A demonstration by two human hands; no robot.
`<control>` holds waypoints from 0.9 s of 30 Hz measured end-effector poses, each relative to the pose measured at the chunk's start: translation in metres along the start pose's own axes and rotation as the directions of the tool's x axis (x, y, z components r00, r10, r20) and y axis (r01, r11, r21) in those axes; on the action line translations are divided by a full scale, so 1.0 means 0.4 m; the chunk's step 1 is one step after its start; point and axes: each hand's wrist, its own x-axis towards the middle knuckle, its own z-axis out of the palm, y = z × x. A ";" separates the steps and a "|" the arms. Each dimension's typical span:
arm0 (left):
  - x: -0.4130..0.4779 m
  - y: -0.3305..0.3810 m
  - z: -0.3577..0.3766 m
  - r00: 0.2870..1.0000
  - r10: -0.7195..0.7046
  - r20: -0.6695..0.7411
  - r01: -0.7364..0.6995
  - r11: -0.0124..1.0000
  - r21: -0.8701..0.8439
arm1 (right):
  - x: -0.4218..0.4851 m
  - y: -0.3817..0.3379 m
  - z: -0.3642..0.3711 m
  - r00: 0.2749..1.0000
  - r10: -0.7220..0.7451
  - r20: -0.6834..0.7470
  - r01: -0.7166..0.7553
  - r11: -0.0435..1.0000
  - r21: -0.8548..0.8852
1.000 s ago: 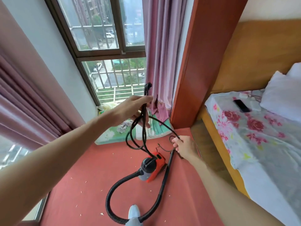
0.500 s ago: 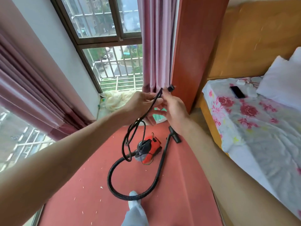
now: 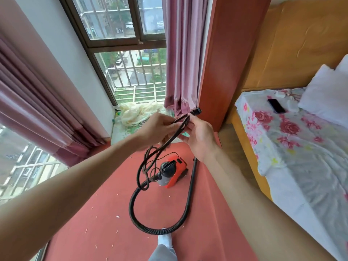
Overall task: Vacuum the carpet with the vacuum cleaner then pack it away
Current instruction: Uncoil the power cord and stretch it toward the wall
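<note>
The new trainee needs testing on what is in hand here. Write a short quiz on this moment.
1. True or false: the plug sits in a wall socket.
2. Which thing do the left hand and right hand both hold? A broom; B power cord; C bucket.
3. Fill in: the vacuum cleaner stands on the red ___.

Key: 1 false, it is held up in the air; 2 B; 3 carpet.

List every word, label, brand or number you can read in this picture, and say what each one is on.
No text can be read.
On the vacuum cleaner: any brand or label on its body is too small and blurred to read.
On the phone: the screen is dark and no text shows.
</note>
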 end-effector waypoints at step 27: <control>0.181 -0.259 -0.080 0.998 0.049 0.040 -0.061 0.924 0.377 | 0.246 -0.338 -0.224 0.883 -0.174 -0.437 0.206 0.978 0.028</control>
